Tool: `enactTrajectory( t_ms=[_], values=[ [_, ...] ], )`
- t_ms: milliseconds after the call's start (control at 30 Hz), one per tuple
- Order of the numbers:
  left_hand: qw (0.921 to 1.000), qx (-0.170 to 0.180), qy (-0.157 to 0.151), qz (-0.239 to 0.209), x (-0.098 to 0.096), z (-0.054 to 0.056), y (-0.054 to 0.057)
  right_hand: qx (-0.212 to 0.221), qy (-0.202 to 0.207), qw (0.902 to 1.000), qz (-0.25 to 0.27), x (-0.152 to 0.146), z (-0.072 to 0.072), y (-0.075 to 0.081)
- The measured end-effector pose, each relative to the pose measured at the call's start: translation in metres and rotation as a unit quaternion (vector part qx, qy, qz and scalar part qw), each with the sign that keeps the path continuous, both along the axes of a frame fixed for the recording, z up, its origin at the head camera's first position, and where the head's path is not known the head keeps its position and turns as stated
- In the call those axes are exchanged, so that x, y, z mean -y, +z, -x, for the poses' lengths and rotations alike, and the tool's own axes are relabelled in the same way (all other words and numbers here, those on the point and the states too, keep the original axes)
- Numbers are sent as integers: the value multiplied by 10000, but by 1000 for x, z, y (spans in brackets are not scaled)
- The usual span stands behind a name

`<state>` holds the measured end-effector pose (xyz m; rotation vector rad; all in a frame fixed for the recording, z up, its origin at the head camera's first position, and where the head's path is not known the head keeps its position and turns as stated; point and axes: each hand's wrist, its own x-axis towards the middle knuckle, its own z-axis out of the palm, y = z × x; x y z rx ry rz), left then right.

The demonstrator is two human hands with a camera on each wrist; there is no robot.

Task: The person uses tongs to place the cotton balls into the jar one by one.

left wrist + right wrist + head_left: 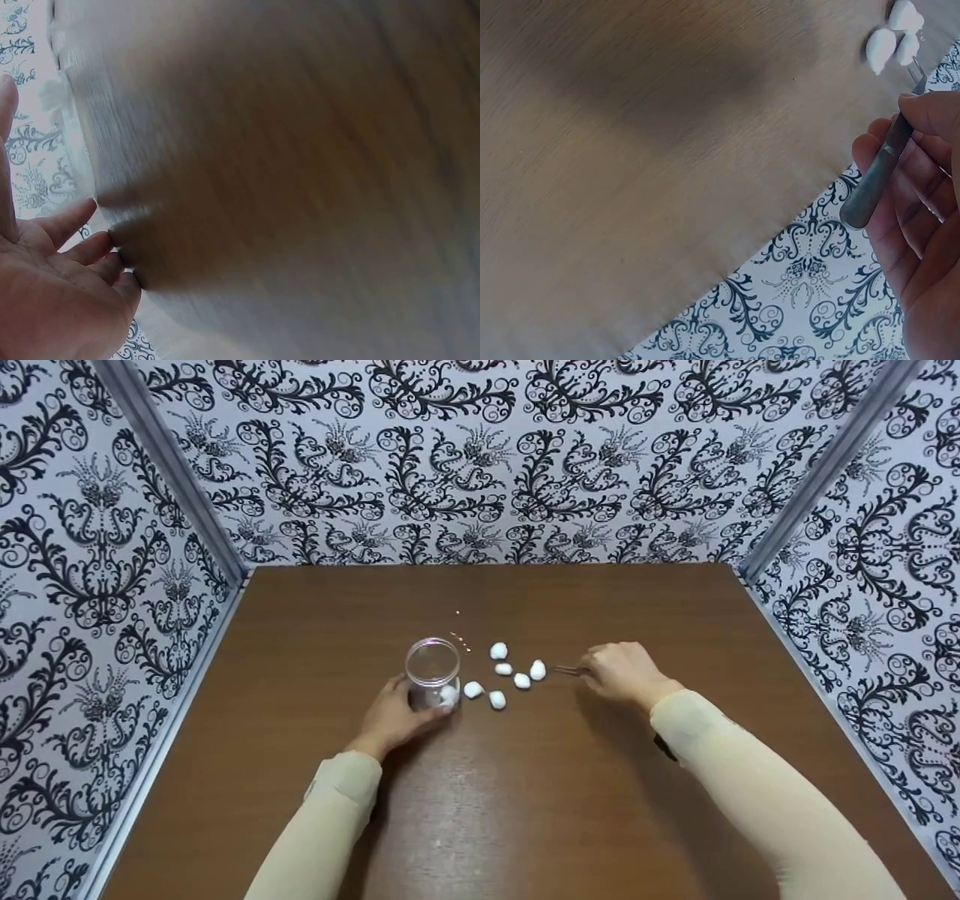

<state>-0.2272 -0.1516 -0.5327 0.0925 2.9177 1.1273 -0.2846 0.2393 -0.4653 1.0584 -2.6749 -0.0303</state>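
Black-and-white scroll-patterned walls (480, 457) are enclosing a brown worktop (487, 810). Fingers of the left hand (396, 716) are clasping a clear cylindrical jar (433, 683) containing white cotton (448, 694); fingers of the right hand (624, 670) are pinching grey metal tweezers (881, 172), pointing toward six white cotton balls (522, 681) beside the jar.

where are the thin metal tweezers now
In the head view, the thin metal tweezers are in the right hand, right of the round white cotton balls.
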Motion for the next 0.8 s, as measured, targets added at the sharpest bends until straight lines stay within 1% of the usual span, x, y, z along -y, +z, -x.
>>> enactTrajectory(
  t_ms=[267,433,567,800],
  values=[
    [10000,-27,-2,-10,0,1,0,-49,20,10000,-57,5,3,0],
    [10000,34,26,57,0,2,-2,-43,40,9999,-82,8,5,-1],
    [10000,-23,29,62,0,1,-2,-92,45,9999,-91,9,7,-3],
    [10000,-65,21,-4,0,-1,1,-55,43,9999,-156,12,10,-6]
  ],
)
